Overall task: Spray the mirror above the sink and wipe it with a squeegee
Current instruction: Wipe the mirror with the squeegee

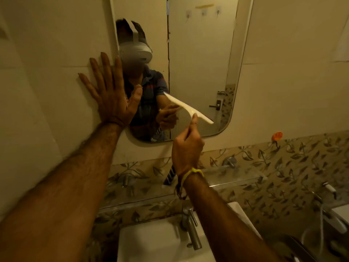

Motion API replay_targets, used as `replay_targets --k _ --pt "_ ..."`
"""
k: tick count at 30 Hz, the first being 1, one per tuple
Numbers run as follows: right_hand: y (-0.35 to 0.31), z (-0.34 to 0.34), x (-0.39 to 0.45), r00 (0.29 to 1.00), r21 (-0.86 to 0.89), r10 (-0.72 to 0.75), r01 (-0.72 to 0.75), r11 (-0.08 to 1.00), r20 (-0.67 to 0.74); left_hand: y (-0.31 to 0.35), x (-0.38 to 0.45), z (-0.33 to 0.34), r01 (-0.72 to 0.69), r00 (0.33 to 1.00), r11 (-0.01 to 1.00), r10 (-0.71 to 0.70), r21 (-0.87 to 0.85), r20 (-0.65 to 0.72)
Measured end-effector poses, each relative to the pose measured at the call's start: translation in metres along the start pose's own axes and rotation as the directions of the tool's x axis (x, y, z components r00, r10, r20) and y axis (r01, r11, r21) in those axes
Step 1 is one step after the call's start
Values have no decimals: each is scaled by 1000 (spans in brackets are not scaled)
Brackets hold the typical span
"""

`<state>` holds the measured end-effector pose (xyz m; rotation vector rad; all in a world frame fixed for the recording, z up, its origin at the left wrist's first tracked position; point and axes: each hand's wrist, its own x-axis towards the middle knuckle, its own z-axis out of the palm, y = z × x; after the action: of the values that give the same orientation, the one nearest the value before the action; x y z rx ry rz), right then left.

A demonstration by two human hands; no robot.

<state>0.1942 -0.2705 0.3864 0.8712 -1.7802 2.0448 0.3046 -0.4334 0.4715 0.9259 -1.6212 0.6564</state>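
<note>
Holding the white plastic squeegee [188,107] by its handle, the right hand [187,150] is curled tight around it in the middle of the frame. The squeegee's long blade lies slanted against the lower part of the tall mirror with rounded corners [202,59], high at its left end and low at its right end. The left hand [109,97] is open and flat, with fingers spread, pressed on the cream wall tile [56,53] at the mirror's left edge; its thumb reaches over onto the glass. It holds nothing. No spray bottle shows anywhere, so the spraying looks finished and the wiping is the step going on now. I cannot see drops or streaks on the glass, so I cannot tell how much is wiped. The blade is low on the mirror, so this stroke looks close to its end. The mirror's bottom edge curves just below the blade, near the lower middle of the frame, and the rounded right corner is close to the blade's low tip. There is not much glass left to slide down. Above the blade there is lots of open glass toward the top of the frame. Below the mirror sits a glass shelf [236,181], then the silver tap [190,227] and the white sink [151,242] at the bottom, under the right arm.
</note>
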Motion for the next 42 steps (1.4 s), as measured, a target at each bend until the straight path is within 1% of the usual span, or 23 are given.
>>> replay_targets --k 2,3,5,7,9,11,12,13,16,19,21,23,25,27,28,29,31,33,34,36,38,40,42 --pt "-7 1 9 1000 -2 -13 13 1000 -8 -4 -1 -3 -31 999 999 31 -22 26" --pt "-16 1 20 999 -6 -49 49 999 -11 -6 -1 -5 -41 999 998 43 -54 31" --pt "-36 4 39 985 -60 -172 173 983 27 -9 -3 -8 -45 998 988 51 -150 34" --pt "-44 8 39 943 -171 -305 325 930 137 -12 -5 -11 -31 998 969 44 -244 49" --pt "-34 11 15 869 -267 -393 472 840 301 -15 -6 -16 -3 997 946 28 -325 70" --pt "-16 8 -17 797 -308 -415 567 764 439 -19 -6 -21 22 995 924 18 -382 99" --pt "-12 6 -29 778 -317 -413 588 744 474 -20 -6 -23 28 993 916 19 -401 115" --pt "-11 6 -32 771 -319 -421 599 735 478 -21 -6 -26 33 991 907 23 -419 129" --pt "-35 22 -8 753 -290 -512 642 710 414 -19 -5 -30 62 985 882 22 -467 172" --pt "-66 40 25 708 -281 -596 702 655 379 -16 -6 -33 80 984 874 8 -479 178" --pt "-64 40 29 694 -299 -595 715 632 405 -16 -6 -35 91 982 880 -3 -466 187" --pt "-40 27 15 683 -286 -564 718 634 463 -16 -6 -36 97 981 883 -6 -458 195" --pt "-5 4 -11 672 -291 -500 712 639 547 -17 -6 -38 93 981 890 -4 -447 195" --pt "20 -19 -32 655 -327 -392 702 632 646 -17 -6 -38 90 980 904 -5 -417 201" --pt "23 -22 -34 661 -344 -374 695 631 651 -16 -6 -38 87 979 914 -5 -396 203" --pt "17 -19 -30 674 -339 -388 687 642 629 -14 -6 -36 87 978 922 -7 -378 208" --pt "-10 0 -12 699 -307 -470 683 663 539 -5 -6 -34 105 975 930 -25 -353 222" --pt "-40 17 8 681 -278 -555 716 640 477 2 -8 -31 126 973 940 -54 -317 226" --pt "-48 21 14 664 -268 -577 734 624 476 5 -9 -29 130 972 949 -64 -289 225" --pt "-49 19 17 628 -259 -572 760 596 527 6 -12 -28 132 970 963 -76 -237 231" --pt "-32 8 11 603 -275 -535 775 569 592 5 -16 -28 125 967 970 -72 -210 245" --pt "-9 -3 2 582 -303 -474 785 541 661 6 -20 -28 119 964 974 -67 -194 258" --pt "11 -13 -6 572 -318 -403 779 540 714 9 -24 -29 133 959 976 -82 -175 273"
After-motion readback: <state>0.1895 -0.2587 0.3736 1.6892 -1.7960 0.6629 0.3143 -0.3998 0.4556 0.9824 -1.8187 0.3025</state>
